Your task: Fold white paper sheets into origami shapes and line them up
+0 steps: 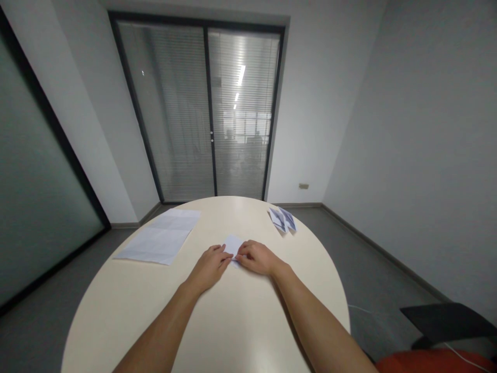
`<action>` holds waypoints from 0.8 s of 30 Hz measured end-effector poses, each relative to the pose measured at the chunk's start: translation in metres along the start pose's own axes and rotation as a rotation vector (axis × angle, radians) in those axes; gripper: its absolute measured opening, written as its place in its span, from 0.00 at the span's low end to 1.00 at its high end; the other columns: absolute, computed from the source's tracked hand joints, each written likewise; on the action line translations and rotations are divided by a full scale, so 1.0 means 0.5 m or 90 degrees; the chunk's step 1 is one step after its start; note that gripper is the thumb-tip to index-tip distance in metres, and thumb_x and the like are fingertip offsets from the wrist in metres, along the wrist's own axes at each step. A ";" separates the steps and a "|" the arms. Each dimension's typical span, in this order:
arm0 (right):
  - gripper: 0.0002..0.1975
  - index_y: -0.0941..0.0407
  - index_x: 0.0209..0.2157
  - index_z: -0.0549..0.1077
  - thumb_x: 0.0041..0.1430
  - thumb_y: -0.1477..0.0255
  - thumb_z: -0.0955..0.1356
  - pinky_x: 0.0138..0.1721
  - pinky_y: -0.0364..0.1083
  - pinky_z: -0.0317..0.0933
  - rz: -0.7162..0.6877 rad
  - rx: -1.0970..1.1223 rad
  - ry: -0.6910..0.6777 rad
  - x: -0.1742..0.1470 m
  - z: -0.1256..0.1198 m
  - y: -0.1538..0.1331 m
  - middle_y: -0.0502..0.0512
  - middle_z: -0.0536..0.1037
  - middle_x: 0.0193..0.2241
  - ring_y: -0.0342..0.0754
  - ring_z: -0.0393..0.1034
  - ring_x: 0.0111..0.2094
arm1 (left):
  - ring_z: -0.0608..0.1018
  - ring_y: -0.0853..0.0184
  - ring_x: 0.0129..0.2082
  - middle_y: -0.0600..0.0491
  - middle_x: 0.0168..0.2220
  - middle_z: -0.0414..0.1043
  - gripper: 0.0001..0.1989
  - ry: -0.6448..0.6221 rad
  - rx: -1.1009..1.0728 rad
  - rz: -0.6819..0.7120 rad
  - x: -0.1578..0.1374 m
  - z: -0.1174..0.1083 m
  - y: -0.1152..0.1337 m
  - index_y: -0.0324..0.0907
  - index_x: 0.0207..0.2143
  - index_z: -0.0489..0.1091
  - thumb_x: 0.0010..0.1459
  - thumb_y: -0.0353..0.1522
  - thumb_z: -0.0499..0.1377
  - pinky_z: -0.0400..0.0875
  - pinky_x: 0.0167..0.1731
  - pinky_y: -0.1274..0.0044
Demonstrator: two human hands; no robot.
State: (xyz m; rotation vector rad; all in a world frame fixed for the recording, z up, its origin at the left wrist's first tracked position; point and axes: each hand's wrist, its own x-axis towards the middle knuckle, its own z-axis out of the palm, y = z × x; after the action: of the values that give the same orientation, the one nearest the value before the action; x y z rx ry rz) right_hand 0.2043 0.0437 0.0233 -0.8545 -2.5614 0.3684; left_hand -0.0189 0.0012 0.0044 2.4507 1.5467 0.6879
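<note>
A small piece of white paper point(233, 242) lies on the round table between my hands. Its near edge looks folded up where the fingertips meet. My left hand point(212, 264) is closed on the paper's left side, thumb and fingers pressed to it. From the right, my right hand point(258, 257) pinches the near edge with curled fingers, close beside the left fingertips. Both hands partly hide the paper, so its full shape cannot be made out.
The cream round table point(248, 321) carries large white sheets point(161, 235) at the left. Folded papers with dark print point(282, 219) stand near the right rim. A black and red chair point(446, 324) is at the lower right. Glass doors with blinds point(186, 114) are beyond.
</note>
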 end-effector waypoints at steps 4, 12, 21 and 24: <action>0.18 0.56 0.36 0.81 0.70 0.62 0.62 0.44 0.46 0.61 0.008 0.003 0.006 0.003 0.001 -0.002 0.58 0.82 0.36 0.50 0.72 0.40 | 0.72 0.59 0.59 0.48 0.55 0.76 0.16 -0.001 0.003 -0.012 0.001 -0.003 0.003 0.47 0.48 0.78 0.69 0.36 0.52 0.65 0.59 0.68; 0.15 0.56 0.40 0.81 0.59 0.60 0.71 0.39 0.44 0.62 0.066 0.051 0.017 -0.003 -0.004 0.006 0.56 0.82 0.37 0.48 0.73 0.35 | 0.76 0.62 0.52 0.49 0.49 0.78 0.16 -0.009 0.027 -0.047 0.001 -0.003 0.005 0.47 0.48 0.76 0.70 0.36 0.49 0.68 0.53 0.72; 0.13 0.56 0.39 0.81 0.65 0.66 0.65 0.34 0.43 0.60 0.096 0.098 0.046 -0.006 -0.006 0.015 0.54 0.82 0.34 0.46 0.72 0.32 | 0.78 0.61 0.45 0.49 0.42 0.79 0.16 0.003 0.076 -0.059 -0.001 -0.026 0.024 0.46 0.44 0.75 0.71 0.36 0.47 0.68 0.45 0.74; 0.14 0.56 0.40 0.80 0.67 0.65 0.64 0.33 0.43 0.59 0.101 0.114 0.046 -0.006 -0.007 0.015 0.54 0.82 0.33 0.46 0.71 0.31 | 0.79 0.61 0.43 0.49 0.41 0.79 0.17 0.004 0.096 -0.077 -0.001 -0.031 0.030 0.46 0.45 0.74 0.71 0.37 0.45 0.68 0.42 0.74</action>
State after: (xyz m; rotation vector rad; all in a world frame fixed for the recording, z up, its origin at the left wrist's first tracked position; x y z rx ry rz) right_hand 0.2118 0.0480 0.0229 -0.9876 -2.3588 0.5940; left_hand -0.0142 -0.0077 0.0235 2.4351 1.7929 0.5786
